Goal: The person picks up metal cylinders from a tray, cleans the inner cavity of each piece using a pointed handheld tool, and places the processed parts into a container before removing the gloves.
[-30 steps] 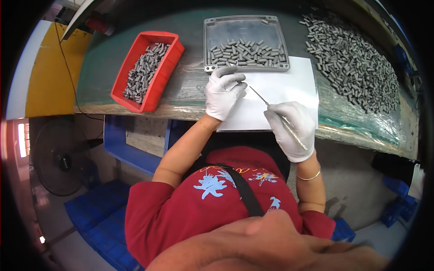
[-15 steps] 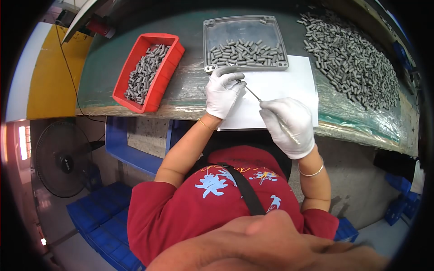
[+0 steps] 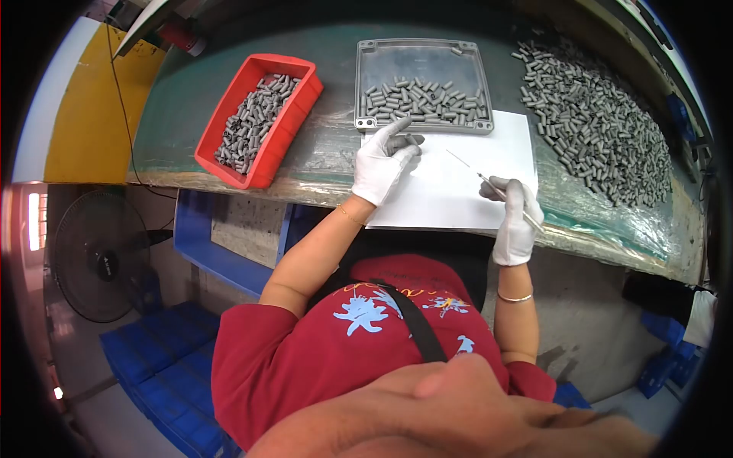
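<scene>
My left hand [image 3: 382, 164], in a white glove with grey-stained fingertips, is closed over the paper's left part. Its thumb and fingers pinch what looks like a small grey cylinder [image 3: 413, 140], mostly covered by the fingers. In my gloved right hand [image 3: 515, 217] a thin pen-like tool [image 3: 490, 183] is gripped, its fine tip pointing up and left, apart from the left hand. Under both hands lies a white paper sheet [image 3: 450, 195]. Just beyond it a shallow grey tray [image 3: 422, 55] holds many small grey cylinders [image 3: 416, 98].
On the left of the green bench [image 3: 172, 114] stands a red bin [image 3: 292, 126] of grey cylinders. A large loose pile of cylinders [image 3: 603, 126] spreads over the right side. Left of the bench are a fan [image 3: 105, 263] and blue crates [image 3: 160, 343].
My right hand has drawn the tool away to the right, its tip leaving the cylinder at my left fingers. My left hand has stayed near the tray's lower left corner.
</scene>
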`<state>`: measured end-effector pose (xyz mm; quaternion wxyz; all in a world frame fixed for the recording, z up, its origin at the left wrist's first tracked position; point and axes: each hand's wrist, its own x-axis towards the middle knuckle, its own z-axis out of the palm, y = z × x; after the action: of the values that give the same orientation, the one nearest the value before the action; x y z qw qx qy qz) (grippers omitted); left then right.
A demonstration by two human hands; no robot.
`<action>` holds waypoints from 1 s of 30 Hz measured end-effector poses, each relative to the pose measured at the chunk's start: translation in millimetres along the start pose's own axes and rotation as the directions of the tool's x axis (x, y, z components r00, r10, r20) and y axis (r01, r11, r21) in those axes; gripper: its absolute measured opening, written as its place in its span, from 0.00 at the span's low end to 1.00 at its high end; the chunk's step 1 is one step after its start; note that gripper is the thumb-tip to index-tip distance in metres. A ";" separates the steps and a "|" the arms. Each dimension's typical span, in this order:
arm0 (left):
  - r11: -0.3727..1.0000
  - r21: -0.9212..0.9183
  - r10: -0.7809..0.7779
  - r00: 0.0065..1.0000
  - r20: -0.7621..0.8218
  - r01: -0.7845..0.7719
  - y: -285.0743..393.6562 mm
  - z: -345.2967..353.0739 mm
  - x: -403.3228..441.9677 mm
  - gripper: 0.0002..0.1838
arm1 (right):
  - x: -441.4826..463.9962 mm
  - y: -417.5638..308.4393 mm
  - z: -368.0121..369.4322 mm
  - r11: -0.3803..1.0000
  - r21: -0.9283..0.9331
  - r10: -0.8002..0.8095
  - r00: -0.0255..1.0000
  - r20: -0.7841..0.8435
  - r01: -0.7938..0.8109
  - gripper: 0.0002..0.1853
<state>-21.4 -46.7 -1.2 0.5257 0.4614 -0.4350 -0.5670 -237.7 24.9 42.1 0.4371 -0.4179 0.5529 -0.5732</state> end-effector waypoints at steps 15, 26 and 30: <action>0.803 0.569 0.214 0.977 0.009 -0.180 8.8 4.1 -3.9 0.19 | 6.3 42.2 3.7 0.998 0.023 0.054 0.998 -0.009 -0.054 0.21; 0.730 0.654 0.251 0.968 0.012 -0.198 5.9 1.8 -3.8 0.18 | 4.1 42.1 4.3 1.000 -0.019 0.022 1.000 0.009 -0.022 0.21; 0.741 0.644 0.232 0.973 0.016 -0.188 7.4 2.4 -4.0 0.18 | 3.8 43.1 3.9 0.999 -0.044 0.016 1.000 0.016 -0.015 0.21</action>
<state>-22.2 -43.2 6.8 0.4106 0.5792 -0.6342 -0.3061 -233.3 19.9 -0.8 0.4368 -0.4279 0.5650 -0.5539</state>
